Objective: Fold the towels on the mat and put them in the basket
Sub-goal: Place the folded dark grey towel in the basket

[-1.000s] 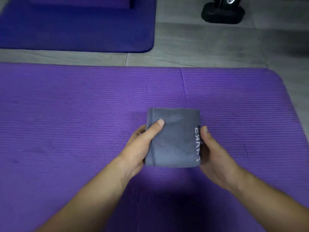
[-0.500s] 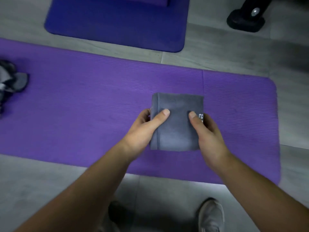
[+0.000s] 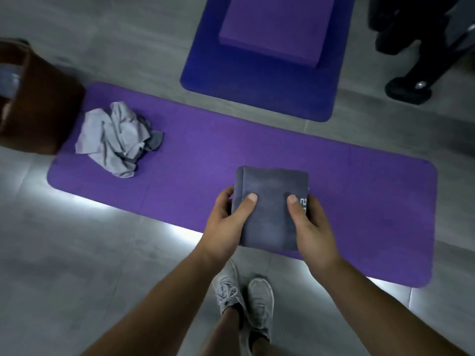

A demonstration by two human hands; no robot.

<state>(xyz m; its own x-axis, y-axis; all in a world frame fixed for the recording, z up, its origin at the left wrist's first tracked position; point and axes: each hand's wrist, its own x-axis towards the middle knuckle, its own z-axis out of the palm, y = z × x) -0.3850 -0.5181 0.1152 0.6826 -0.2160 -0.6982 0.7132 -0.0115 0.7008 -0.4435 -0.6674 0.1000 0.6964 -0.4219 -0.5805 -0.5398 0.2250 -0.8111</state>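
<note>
Lying crumpled toward the far left of the purple mat [image 3: 359, 191], a pale grey towel [image 3: 115, 142], just beside the brown basket [image 3: 48, 111] at the mat's end. Showing inside the basket at the frame's edge, something pale, too blurred to name. Sitting beyond, a blue mat [image 3: 257, 98] carrying a purple block [image 3: 275, 29]. Standing on the grey floor [image 3: 90, 253] at the near edge, two grey sneakers [image 3: 244, 294]. Gripping the folded dark grey towel [image 3: 272, 204] from either side, left hand [image 3: 226, 227] and right hand [image 3: 313, 227], thumbs pressing on top, fingers tucking underneath, holding it above the mat's near edge.
</note>
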